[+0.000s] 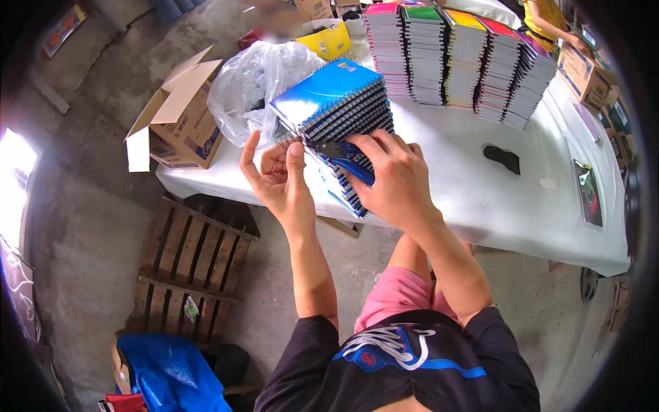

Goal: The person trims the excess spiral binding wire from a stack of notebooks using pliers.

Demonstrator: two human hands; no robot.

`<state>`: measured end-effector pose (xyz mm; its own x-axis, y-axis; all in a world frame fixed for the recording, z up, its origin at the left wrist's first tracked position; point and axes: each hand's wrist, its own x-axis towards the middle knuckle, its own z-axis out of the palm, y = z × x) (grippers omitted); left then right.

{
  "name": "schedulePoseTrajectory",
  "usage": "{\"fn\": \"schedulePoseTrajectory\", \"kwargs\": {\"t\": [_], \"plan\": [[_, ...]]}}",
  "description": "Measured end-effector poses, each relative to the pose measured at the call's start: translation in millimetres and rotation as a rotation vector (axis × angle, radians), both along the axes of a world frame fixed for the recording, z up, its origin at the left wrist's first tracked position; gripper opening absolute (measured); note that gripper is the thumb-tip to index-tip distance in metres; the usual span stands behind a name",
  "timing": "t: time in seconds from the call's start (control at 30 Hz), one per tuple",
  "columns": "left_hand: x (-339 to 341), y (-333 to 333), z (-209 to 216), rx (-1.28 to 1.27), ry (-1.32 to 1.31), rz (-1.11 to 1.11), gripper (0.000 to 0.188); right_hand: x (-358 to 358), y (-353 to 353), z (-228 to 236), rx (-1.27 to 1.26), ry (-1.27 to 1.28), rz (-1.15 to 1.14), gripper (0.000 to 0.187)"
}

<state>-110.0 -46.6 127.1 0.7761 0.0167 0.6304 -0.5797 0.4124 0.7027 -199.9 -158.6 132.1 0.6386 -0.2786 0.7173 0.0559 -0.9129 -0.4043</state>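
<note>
A stack of blue spiral-bound notebooks (322,89) stands at the table's near edge, directly in front of me. My right hand (398,178) is wrapped round blue-handled pliers (354,169), whose dark jaws point left at the stack's near corner. There, a loose end of spiral wire (286,139) sticks out to the left. My left hand (283,182) is at this wire end, thumb and curled fingers closed about it while the index finger points up. The exact contact between fingertips, wire and jaws is partly hidden.
Several tall stacks of notebooks (463,65) line the table's far side. Left of the blue stack lie a clear plastic bag (257,79) and an open cardboard box (185,123). A dark object (502,158) lies on the white tablecloth (467,185). Another person (546,24) is at far right.
</note>
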Motion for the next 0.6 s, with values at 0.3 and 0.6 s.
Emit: {"fn": "schedulePoseTrajectory", "kwargs": {"t": [0.3, 0.6], "plan": [[0.4, -2.9, 0.0, -0.002, 0.006, 0.001, 0.058, 4.8, -11.0, -12.3, 0.060, -0.008, 0.050, 0.032], [-5.8, -2.5, -0.8, -0.020, -0.035, 0.018, 0.057, -0.4, -6.1, 6.0, -0.054, -0.052, -0.042, 0.041]]}}
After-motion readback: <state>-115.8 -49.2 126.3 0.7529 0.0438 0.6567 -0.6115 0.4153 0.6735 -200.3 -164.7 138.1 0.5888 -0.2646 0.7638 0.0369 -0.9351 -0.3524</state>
